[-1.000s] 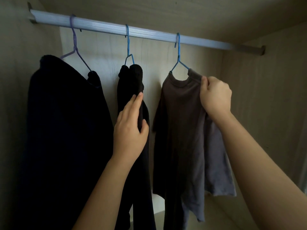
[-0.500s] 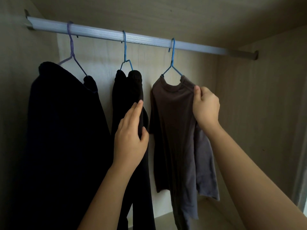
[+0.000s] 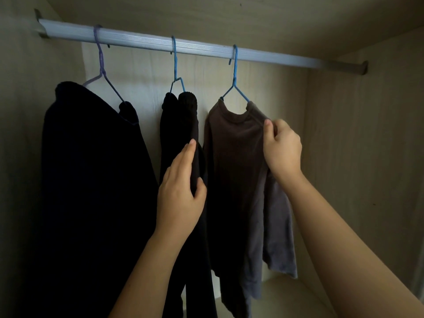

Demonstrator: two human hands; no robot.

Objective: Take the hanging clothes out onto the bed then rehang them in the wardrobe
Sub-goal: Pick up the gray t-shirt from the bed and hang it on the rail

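Observation:
Three garments hang from the silver wardrobe rail. A large black garment is on a purple hanger at the left. Dark trousers hang on a blue hanger in the middle. A grey-brown long-sleeved shirt hangs on another blue hanger at the right. My left hand holds the trousers' right edge, fingers up along the fabric and thumb round it. My right hand pinches the shirt's right shoulder.
The wardrobe's pale wood left wall, back panel and right wall close in the space. Its ceiling sits just above the rail. The wooden floor of the compartment shows below the shirt.
The shirt and its hanger have slid left along the rail, closer to the trousers, with my right hand following at its shoulder. My left hand stays on the trousers.

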